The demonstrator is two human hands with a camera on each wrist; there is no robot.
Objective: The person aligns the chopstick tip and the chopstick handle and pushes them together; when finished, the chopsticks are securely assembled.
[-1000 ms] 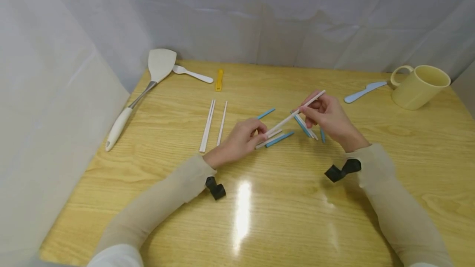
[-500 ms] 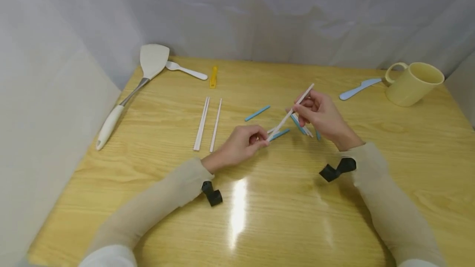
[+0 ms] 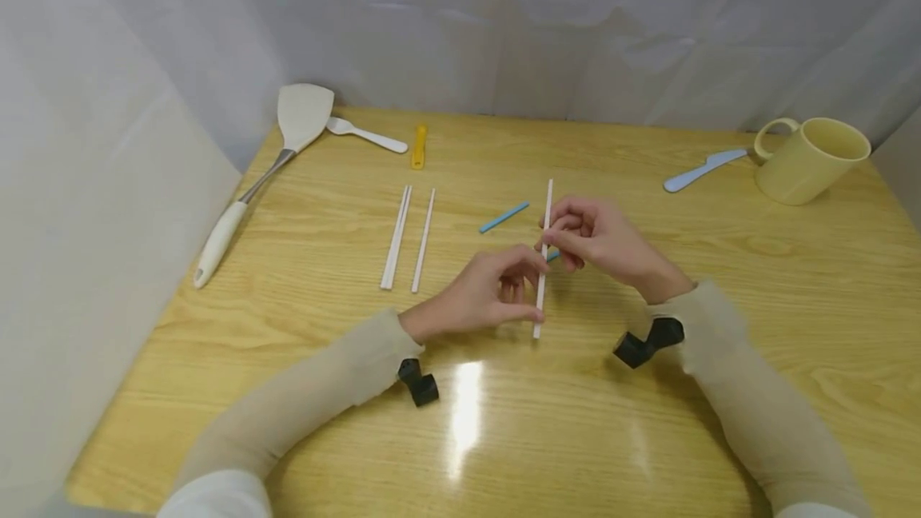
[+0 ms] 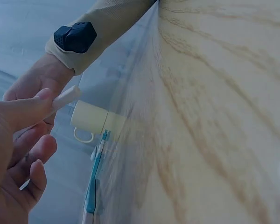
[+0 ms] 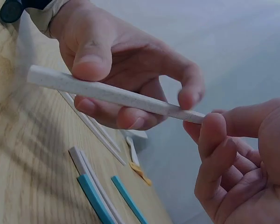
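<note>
A white speckled chopstick (image 3: 540,294) is held up over the table, nearly in line with my view. My right hand (image 3: 604,238) pinches its thinner end between thumb and fingers. Lower down, my left hand (image 3: 489,290) has its thumb on the near side and fingers behind the stick, as the right wrist view shows. Left of the hands lie a pair of white chopsticks (image 3: 397,238) and a single white chopstick (image 3: 423,242). A short blue stick (image 3: 504,217) rests just beyond. White and blue sticks (image 5: 91,191) lie beneath the hands, mostly hidden from the head view.
At the far left lies a white-headed spatula (image 3: 305,114), with a white fork (image 3: 370,137) and a small yellow object (image 3: 420,146) beside it. A pale blue knife (image 3: 705,170) and a yellow mug (image 3: 799,166) stand at the back right. Cloth walls surround the table.
The chopstick has swung from slanting to nearly straight away from me. My right hand moved left and nearer; my left hand lifted and moved right, its fingers spread along the stick.
</note>
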